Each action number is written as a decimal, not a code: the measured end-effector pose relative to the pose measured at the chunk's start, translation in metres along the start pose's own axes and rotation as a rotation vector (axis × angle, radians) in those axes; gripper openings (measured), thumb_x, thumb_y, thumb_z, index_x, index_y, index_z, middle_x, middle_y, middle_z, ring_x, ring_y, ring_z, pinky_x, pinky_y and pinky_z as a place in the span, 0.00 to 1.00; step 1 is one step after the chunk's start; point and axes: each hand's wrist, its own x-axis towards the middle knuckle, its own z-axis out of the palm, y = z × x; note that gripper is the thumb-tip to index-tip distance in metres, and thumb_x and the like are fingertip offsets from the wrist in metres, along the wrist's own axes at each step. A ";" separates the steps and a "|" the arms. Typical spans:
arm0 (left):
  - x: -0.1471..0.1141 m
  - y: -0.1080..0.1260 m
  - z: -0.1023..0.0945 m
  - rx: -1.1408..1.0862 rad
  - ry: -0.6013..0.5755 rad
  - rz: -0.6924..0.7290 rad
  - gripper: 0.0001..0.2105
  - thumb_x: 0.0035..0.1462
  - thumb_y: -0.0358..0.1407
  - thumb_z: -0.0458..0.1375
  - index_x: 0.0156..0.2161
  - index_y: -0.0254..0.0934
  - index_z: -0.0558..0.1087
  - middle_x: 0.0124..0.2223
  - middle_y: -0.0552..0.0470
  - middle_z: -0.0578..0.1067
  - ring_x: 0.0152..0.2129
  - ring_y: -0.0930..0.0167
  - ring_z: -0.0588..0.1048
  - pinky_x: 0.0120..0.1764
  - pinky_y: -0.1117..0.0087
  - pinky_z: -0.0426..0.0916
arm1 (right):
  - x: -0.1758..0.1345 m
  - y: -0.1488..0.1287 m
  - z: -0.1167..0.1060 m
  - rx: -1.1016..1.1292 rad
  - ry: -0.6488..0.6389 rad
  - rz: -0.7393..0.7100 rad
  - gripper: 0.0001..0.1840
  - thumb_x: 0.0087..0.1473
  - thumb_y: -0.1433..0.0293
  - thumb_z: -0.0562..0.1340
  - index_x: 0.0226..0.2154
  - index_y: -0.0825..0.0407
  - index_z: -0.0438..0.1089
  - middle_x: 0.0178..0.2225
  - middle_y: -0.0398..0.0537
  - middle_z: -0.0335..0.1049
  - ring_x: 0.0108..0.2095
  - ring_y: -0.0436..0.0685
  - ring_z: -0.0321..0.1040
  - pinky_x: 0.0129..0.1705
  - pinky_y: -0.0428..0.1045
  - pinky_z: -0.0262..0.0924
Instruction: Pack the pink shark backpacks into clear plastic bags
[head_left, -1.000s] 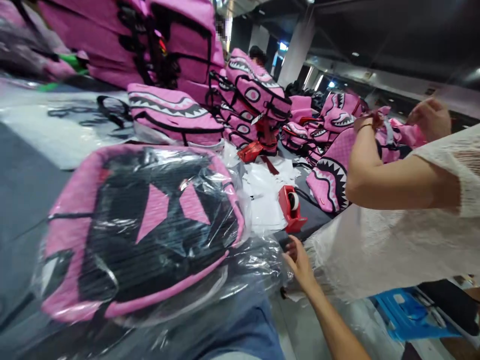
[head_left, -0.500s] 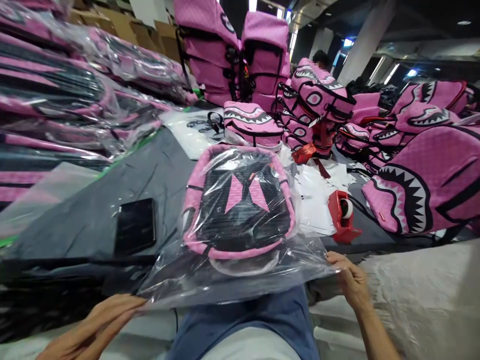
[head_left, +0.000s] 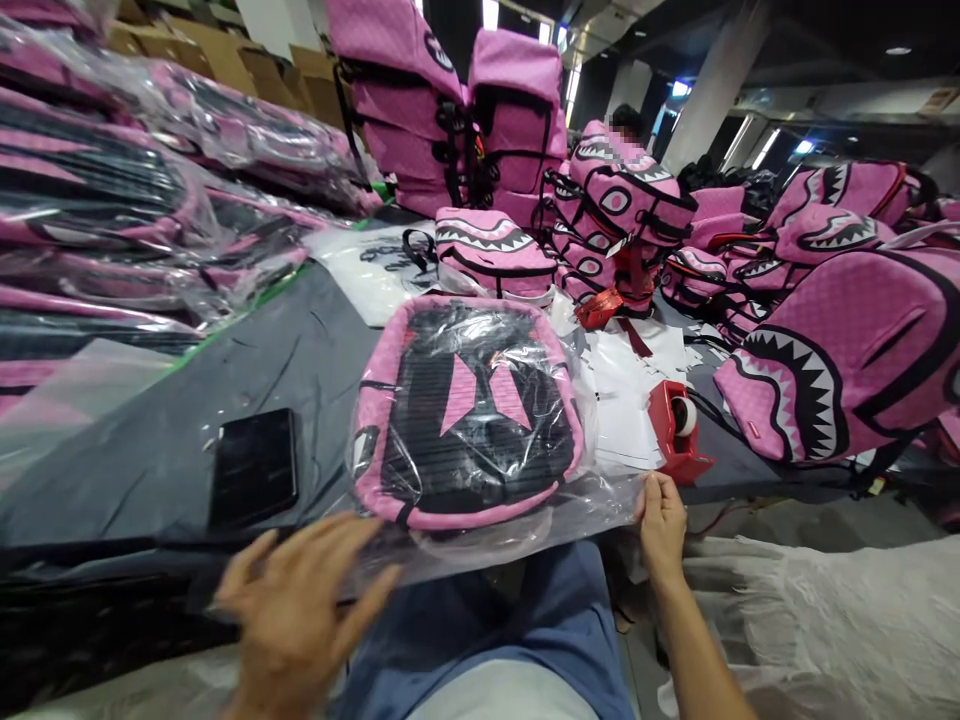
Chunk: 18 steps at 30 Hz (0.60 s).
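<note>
A pink and black backpack [head_left: 480,410] lies with its padded back facing up inside a clear plastic bag [head_left: 517,530]. The bag's loose end hangs over the table's near edge. My right hand [head_left: 661,520] pinches the right corner of that end between thumb and fingers. Over the bag's left end, my left hand [head_left: 307,590] is spread with its fingers apart; it is slightly blurred, and whether it touches the plastic I cannot tell.
A black phone [head_left: 255,465] lies left of the backpack. A red tape dispenser [head_left: 679,435] stands to the right beside white papers [head_left: 619,400]. Plastic-wrapped backpacks [head_left: 97,200] are piled left; a shark-mouth backpack [head_left: 862,350] lies right. Behind stand more pink bags [head_left: 405,100] and a person [head_left: 626,125].
My left hand has let go of the bag's left corner and moved right and up, fingers spreading. My right hand has moved slightly left and up, still pinching its corner.
</note>
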 end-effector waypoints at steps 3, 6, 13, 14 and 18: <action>0.016 0.041 0.008 -0.030 -0.050 0.201 0.14 0.64 0.44 0.60 0.46 0.35 0.75 0.37 0.46 0.82 0.38 0.58 0.78 0.60 0.51 0.54 | -0.002 -0.004 -0.001 0.021 0.035 -0.013 0.31 0.57 0.37 0.56 0.35 0.49 0.66 0.16 0.33 0.58 0.18 0.52 0.57 0.24 0.47 0.55; 0.026 0.059 0.013 -0.040 -0.077 0.174 0.12 0.65 0.44 0.59 0.41 0.35 0.74 0.33 0.47 0.80 0.36 0.57 0.76 0.55 0.51 0.57 | -0.002 -0.007 0.000 0.031 0.034 -0.018 0.31 0.57 0.37 0.56 0.35 0.49 0.66 0.16 0.33 0.58 0.18 0.51 0.57 0.24 0.47 0.55; 0.030 0.053 0.011 -0.144 0.001 0.197 0.07 0.68 0.32 0.56 0.37 0.41 0.73 0.30 0.55 0.79 0.34 0.65 0.76 0.54 0.57 0.56 | -0.004 -0.008 0.002 0.068 0.050 -0.034 0.32 0.56 0.37 0.57 0.34 0.49 0.66 0.16 0.33 0.57 0.17 0.51 0.57 0.22 0.47 0.55; 0.035 0.051 0.011 -0.161 -0.003 0.216 0.07 0.68 0.31 0.56 0.38 0.41 0.74 0.31 0.55 0.80 0.35 0.66 0.76 0.54 0.58 0.56 | -0.004 -0.009 0.001 0.057 0.061 -0.044 0.32 0.56 0.37 0.56 0.34 0.49 0.67 0.16 0.33 0.57 0.17 0.51 0.57 0.22 0.47 0.55; 0.066 0.034 0.018 -0.401 -0.298 0.108 0.11 0.69 0.38 0.53 0.35 0.42 0.75 0.32 0.57 0.78 0.34 0.68 0.75 0.47 0.63 0.60 | 0.008 -0.013 -0.002 -0.002 0.108 -0.087 0.30 0.58 0.39 0.55 0.35 0.50 0.68 0.16 0.34 0.59 0.16 0.51 0.57 0.21 0.47 0.54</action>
